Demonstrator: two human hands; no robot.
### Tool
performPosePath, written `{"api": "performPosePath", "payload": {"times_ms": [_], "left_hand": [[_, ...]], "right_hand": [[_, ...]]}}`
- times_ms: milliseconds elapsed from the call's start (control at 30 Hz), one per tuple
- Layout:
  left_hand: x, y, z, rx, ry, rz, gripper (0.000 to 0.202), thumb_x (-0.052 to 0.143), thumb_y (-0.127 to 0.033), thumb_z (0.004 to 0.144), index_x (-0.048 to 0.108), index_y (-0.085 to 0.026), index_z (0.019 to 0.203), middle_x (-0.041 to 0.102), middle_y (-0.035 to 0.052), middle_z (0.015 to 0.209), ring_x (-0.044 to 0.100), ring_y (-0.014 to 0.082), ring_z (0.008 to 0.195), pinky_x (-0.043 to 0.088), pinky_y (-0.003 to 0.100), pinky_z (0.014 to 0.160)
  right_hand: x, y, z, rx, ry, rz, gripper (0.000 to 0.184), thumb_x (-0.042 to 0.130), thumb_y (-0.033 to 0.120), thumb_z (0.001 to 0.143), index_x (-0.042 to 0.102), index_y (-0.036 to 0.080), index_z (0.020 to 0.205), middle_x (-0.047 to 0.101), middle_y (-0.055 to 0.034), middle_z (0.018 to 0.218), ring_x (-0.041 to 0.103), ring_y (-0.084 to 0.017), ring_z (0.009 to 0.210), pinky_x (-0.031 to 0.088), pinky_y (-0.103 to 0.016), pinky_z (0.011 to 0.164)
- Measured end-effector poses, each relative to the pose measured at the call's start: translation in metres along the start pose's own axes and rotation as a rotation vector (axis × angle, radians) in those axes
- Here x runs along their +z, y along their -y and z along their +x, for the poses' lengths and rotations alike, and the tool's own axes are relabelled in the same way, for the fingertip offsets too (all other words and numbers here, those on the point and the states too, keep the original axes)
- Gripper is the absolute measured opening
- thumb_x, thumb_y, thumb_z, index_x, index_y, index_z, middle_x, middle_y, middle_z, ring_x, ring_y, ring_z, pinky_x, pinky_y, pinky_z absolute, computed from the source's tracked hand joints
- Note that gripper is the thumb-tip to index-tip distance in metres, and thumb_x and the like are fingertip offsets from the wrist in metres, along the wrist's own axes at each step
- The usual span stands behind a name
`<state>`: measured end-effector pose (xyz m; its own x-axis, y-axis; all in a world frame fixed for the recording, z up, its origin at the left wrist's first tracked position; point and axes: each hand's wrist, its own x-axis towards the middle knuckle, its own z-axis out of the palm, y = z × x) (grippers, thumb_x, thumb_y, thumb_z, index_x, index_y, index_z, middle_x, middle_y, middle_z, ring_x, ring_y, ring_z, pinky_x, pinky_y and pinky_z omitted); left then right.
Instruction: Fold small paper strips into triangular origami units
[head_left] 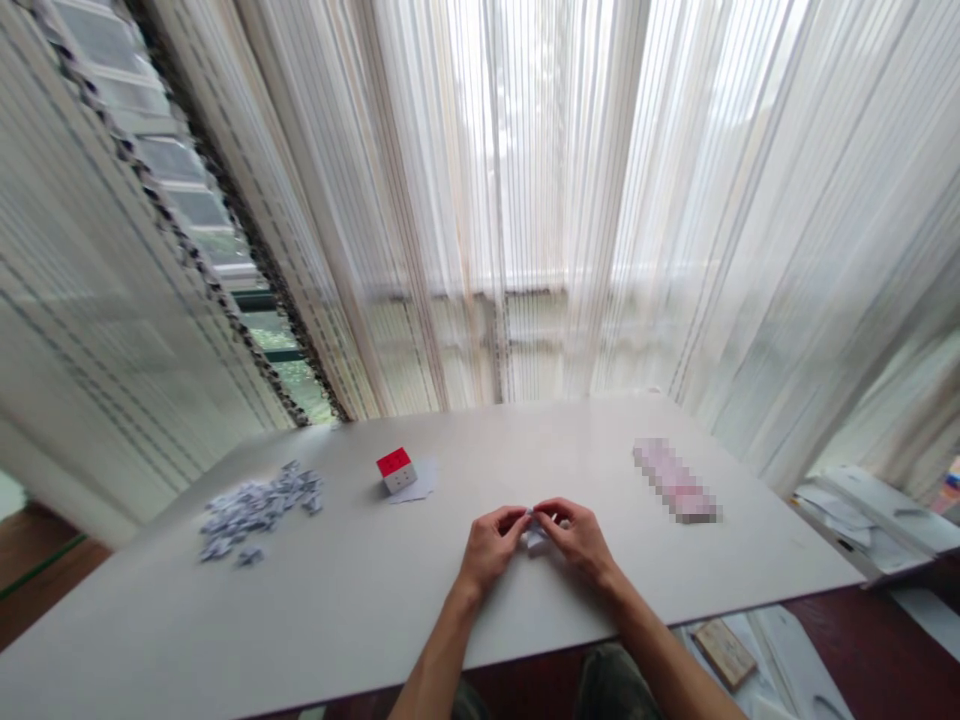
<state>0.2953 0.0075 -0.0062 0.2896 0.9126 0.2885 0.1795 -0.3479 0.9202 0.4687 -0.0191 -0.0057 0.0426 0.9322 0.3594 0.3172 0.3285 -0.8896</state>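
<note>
Hands at centre of table (375, 620): left hand (491, 545) & right hand (581, 540) both pinching small paper piece (535, 537) btwn fingertips. Best kept low, edges lined up, crease pressed firm.

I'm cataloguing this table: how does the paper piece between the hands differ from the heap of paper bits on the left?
The paper piece is single; the heap holds many bits. The paper piece is pinched by fingers of the left hand and right hand; the heap lies loose, untouched. Both are small, pale paper on the white table.
</note>
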Motion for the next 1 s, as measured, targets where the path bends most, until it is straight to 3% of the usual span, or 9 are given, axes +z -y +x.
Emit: {"api": "performPosePath", "payload": {"times_ms": [300,567,1000], "left_hand": [[0.0001,0.0008,0.0057,-0.052,0.061,-0.057,0.035,0.060,-0.044,0.083,0.072,-0.015,0.098,0.075,0.0089,0.090,0.069,0.0210,0.079,0.054,0.029,0.073],[-0.0036,-0.0022,0.0040,-0.027,0.048,-0.004,0.037,0.059,-0.048,0.082,0.074,-0.016,0.092,0.074,0.0060,0.076,0.067,0.0195,0.071,0.052,0.026,0.068],[-0.0053,-0.0070,0.0038,-0.037,0.083,-0.075,0.037,0.058,-0.046,0.084,0.073,-0.014,0.094,0.074,0.0082,0.084,0.068,0.0203,0.075,0.053,0.028,0.070]], "right_hand": [[0.0013,-0.0073,0.0002,-0.027,-0.030,0.001,0.023,0.061,0.040,0.082,0.073,0.022,0.091,0.074,-0.0052,0.088,0.065,-0.020,0.077,0.053,-0.033,0.074],[0.0039,-0.0066,0.0002,-0.029,-0.017,0.001,0.024,0.062,0.041,0.082,0.074,0.021,0.090,0.074,-0.0057,0.087,0.067,-0.021,0.078,0.053,-0.033,0.075],[0.0040,-0.0060,-0.0002,-0.014,0.040,0.053,0.029,0.062,0.044,0.081,0.074,0.019,0.090,0.074,-0.0067,0.085,0.068,-0.022,0.078,0.054,-0.035,0.077]]}}
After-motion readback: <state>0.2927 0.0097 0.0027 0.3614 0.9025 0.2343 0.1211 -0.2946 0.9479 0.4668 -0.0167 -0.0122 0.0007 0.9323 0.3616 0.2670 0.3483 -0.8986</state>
